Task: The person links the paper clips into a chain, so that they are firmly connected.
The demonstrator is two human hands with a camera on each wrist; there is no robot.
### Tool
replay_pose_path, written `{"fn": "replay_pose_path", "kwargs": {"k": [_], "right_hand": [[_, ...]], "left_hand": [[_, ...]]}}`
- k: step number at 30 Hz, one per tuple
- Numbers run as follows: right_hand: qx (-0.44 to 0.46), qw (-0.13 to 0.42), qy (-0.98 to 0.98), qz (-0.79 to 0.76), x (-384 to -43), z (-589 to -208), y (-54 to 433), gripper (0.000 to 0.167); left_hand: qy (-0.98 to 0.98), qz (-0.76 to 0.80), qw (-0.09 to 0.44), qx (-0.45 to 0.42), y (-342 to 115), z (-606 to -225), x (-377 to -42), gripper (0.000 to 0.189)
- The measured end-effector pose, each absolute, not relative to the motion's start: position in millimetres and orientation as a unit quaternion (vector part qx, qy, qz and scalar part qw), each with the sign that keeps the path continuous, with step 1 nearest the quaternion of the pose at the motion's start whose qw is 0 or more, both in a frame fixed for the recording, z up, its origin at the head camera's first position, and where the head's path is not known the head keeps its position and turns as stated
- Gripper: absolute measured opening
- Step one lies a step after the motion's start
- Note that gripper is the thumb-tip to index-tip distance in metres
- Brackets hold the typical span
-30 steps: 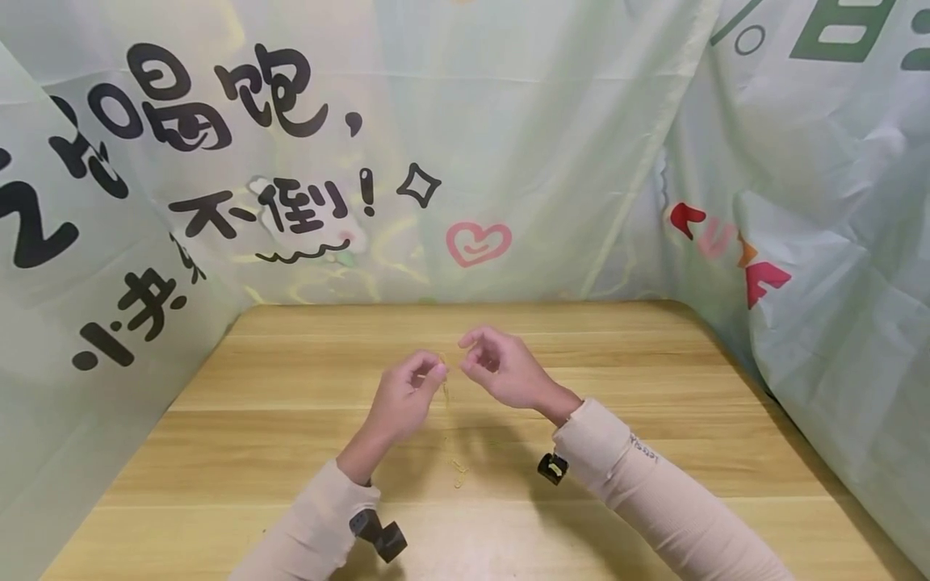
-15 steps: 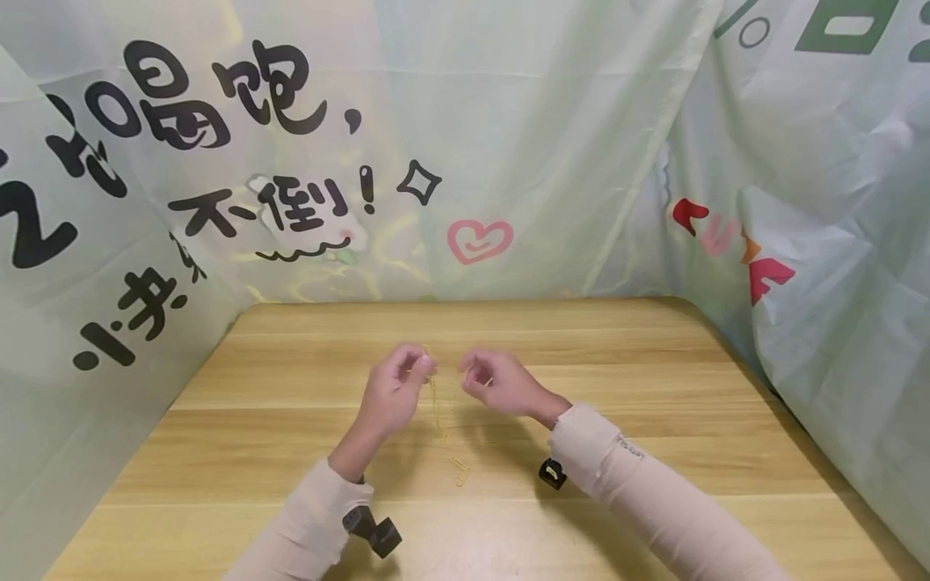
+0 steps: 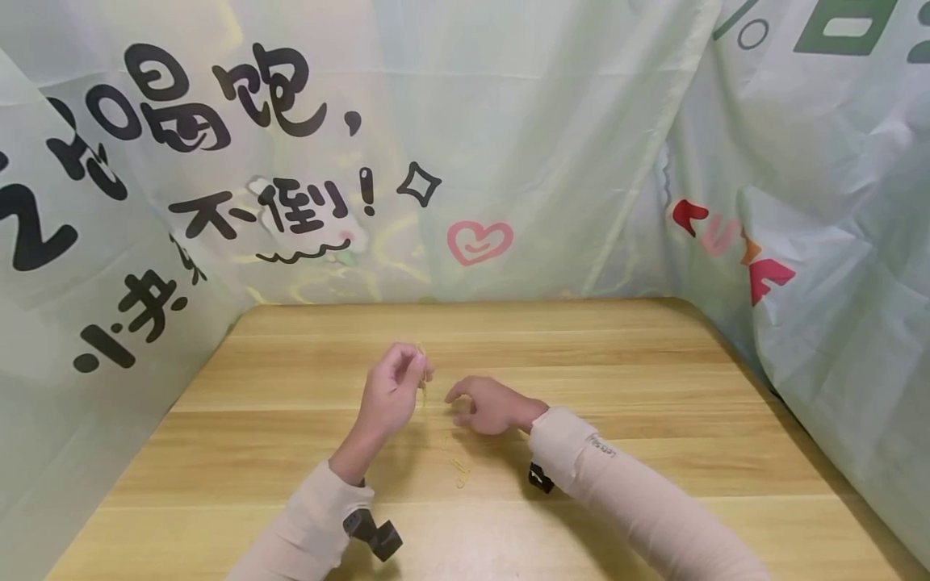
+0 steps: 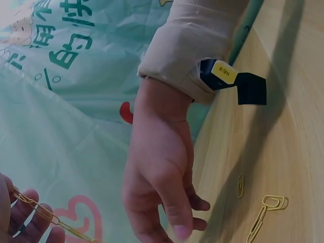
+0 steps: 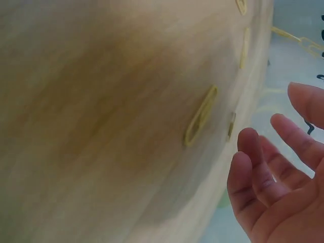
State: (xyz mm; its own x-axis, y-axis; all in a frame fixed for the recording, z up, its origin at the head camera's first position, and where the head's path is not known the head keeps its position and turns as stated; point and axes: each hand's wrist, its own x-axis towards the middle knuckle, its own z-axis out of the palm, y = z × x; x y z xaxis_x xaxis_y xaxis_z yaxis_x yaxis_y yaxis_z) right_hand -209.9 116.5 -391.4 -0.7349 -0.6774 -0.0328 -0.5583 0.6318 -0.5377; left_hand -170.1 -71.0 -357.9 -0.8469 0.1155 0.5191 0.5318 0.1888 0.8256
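Observation:
My left hand (image 3: pixel 391 395) pinches one end of a chain of linked yellow paper clips (image 4: pixel 54 219) above the table. The chain hangs down from the fingertips, and in the left wrist view it runs across the fingers. To its right, lower over the tabletop, my right hand (image 3: pixel 494 406) has its fingers apart and holds nothing. Loose yellow paper clips (image 3: pixel 460 473) lie on the wood below both hands. In the right wrist view one paper clip (image 5: pixel 201 116) lies left of the right fingertips, with several others farther off.
The wooden table (image 3: pixel 617 347) reaches back to a pale green printed cloth (image 3: pixel 552 161), which hangs behind it and along both sides. A black wrist camera (image 3: pixel 374 534) sits at the left cuff, another camera (image 3: pixel 540 478) under the right cuff.
The left hand has moved a little to the left with the paper clip chain. The right hand has come down toward the table and its fingers have spread.

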Motion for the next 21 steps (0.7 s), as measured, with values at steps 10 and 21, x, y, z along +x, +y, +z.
{"fn": "replay_pose_path", "kwargs": {"k": [10, 21], "right_hand": [[-0.334, 0.159, 0.905, -0.209, -212.8, -392.3, 108.8, 0.042], [-0.321, 0.137, 0.917, -0.195, -210.3, -394.8, 112.0, 0.008]], "left_hand": [[-0.737, -0.615, 0.160, -0.229, -69.8, -360.4, -170.1, 0.011], [-0.740, -0.610, 0.166, -0.229, -69.7, -363.8, -169.4, 0.011]]}}
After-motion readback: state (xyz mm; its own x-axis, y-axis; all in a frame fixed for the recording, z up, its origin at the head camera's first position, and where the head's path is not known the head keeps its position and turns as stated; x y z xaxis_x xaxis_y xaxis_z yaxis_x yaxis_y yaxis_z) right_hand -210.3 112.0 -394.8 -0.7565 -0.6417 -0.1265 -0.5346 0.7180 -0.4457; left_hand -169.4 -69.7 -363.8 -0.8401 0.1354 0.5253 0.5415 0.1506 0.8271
